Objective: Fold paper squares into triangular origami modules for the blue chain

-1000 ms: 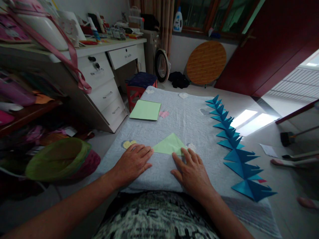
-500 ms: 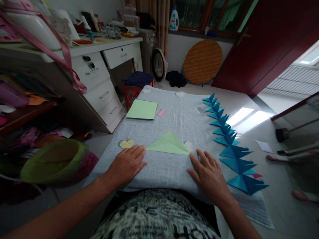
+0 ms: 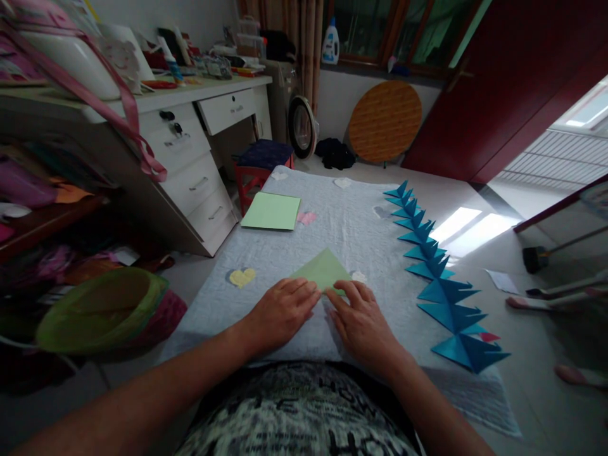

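Observation:
A light green sheet of paper (image 3: 327, 263), folded into a triangle, lies on the cloth-covered table with its point facing away from me. My left hand (image 3: 287, 310) rests over the left part of its near edge, fingers side by side and stretched toward the middle. Close beside it, my right hand (image 3: 358, 316) touches the near edge from the right, its fingers bent and somewhat apart. Both hands cover the triangle's lower corners. Farther off at the left lies a square stack of green paper (image 3: 272, 211). A row of folded blue paper pieces (image 3: 434, 269) runs along the table's right side.
The grey cloth (image 3: 332, 234) has heart patches. A white desk (image 3: 183, 145) with drawers and a red stool (image 3: 261, 158) stand at the left. A green-rimmed basket (image 3: 99, 310) is low on the left. Behind are an open-doored washing machine (image 3: 301, 126) and a round wooden board (image 3: 384, 120).
Both hands have moved inward from the triangle's two outer corners to the middle of its near edge, where they almost meet. The stack and the blue pieces stay put.

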`<state>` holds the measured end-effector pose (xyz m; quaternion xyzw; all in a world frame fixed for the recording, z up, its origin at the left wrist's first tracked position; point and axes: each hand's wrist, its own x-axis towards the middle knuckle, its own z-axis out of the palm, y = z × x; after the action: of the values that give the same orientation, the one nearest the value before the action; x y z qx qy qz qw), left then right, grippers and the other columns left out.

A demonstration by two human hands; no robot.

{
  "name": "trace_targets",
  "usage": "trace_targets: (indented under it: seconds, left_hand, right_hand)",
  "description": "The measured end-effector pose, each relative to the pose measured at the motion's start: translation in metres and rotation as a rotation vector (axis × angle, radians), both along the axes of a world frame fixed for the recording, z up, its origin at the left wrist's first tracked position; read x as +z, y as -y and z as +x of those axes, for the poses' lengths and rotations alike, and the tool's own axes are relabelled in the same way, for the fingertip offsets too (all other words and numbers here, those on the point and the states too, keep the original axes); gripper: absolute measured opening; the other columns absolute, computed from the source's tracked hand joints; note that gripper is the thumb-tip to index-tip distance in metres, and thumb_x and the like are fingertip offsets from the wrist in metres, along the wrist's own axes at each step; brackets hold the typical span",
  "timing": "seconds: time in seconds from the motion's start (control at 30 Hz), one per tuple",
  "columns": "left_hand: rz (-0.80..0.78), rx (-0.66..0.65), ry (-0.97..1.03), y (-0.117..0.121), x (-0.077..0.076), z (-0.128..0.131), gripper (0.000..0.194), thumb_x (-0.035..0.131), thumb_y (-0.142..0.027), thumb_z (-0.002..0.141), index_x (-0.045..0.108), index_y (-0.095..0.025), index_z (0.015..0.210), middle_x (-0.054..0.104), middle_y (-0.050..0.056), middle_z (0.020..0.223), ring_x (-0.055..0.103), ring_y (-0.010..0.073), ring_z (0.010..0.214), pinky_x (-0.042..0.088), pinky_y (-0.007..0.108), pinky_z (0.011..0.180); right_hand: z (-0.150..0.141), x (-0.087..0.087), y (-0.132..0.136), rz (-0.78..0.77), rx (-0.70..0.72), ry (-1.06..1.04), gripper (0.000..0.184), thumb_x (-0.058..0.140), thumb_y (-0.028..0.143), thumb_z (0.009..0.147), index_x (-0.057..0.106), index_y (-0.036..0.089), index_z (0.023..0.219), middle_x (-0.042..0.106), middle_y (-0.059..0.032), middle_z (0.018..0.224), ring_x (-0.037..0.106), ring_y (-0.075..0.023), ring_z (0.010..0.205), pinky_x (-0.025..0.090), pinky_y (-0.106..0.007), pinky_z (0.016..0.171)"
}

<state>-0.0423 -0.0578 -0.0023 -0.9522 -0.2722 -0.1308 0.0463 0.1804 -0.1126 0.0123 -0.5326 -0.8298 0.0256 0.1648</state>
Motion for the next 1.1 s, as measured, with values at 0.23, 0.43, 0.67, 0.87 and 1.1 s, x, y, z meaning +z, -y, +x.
trace_targets:
  seconds: [0.23, 0.43, 0.67, 0.87, 1.1]
  left_hand:
    - [-0.150, 0.029, -0.120, -0.005, -0.002, 0.005, 0.046, 0.063, -0.038, 0.094, 0.057, -0.012, 0.131, 0.064, 0.011, 0.128, 0.056, 0.0274, 0.119, 0.044, 0.042, 0.100]
    - [-0.117, 0.128, -0.159, 0.000, 0.003, -0.020, 0.044, 0.062, -0.036, 0.095, 0.057, -0.014, 0.132, 0.063, 0.012, 0.132, 0.056, 0.0286, 0.121, 0.045, 0.042, 0.097]
    - [-0.091, 0.246, -0.129, 0.005, -0.004, -0.050, 0.037, 0.060, -0.030, 0.095, 0.061, -0.014, 0.128, 0.066, 0.014, 0.127, 0.059, 0.0302, 0.118, 0.047, 0.044, 0.097]
    - [-0.163, 0.327, 0.097, -0.003, -0.014, -0.061, 0.034, 0.059, -0.031, 0.094, 0.062, -0.015, 0.124, 0.066, 0.014, 0.123, 0.059, 0.0297, 0.116, 0.046, 0.045, 0.102]
    - [-0.463, 0.380, 0.283, -0.025, -0.002, -0.034, 0.036, 0.069, -0.026, 0.080, 0.064, -0.017, 0.114, 0.063, 0.012, 0.122, 0.056, 0.0310, 0.117, 0.044, 0.048, 0.103]
  right_hand:
    - [-0.013, -0.012, -0.007, -0.117, -0.017, 0.010, 0.035, 0.060, 0.028, 0.095, 0.062, 0.020, 0.129, 0.062, -0.0116, 0.116, 0.053, -0.0293, 0.108, 0.046, -0.047, 0.099]
    - [0.009, -0.016, 0.004, -0.053, -0.088, 0.016, 0.031, 0.061, 0.028, 0.094, 0.066, 0.021, 0.125, 0.063, -0.0117, 0.117, 0.055, -0.0298, 0.107, 0.047, -0.047, 0.094]
    - [0.054, -0.027, 0.025, 0.045, -0.203, 0.031, 0.029, 0.056, 0.027, 0.097, 0.069, 0.020, 0.122, 0.065, -0.0121, 0.116, 0.057, -0.0300, 0.108, 0.047, -0.046, 0.093]
    - [0.062, -0.026, 0.021, 0.049, -0.273, -0.083, 0.021, 0.054, 0.027, 0.096, 0.072, 0.020, 0.105, 0.068, -0.0110, 0.107, 0.060, -0.0282, 0.101, 0.048, -0.045, 0.093]
    - [0.040, -0.028, -0.010, -0.016, -0.291, -0.364, 0.050, 0.060, 0.021, 0.084, 0.052, 0.015, 0.133, 0.068, -0.0126, 0.113, 0.059, -0.0291, 0.106, 0.049, -0.047, 0.095]
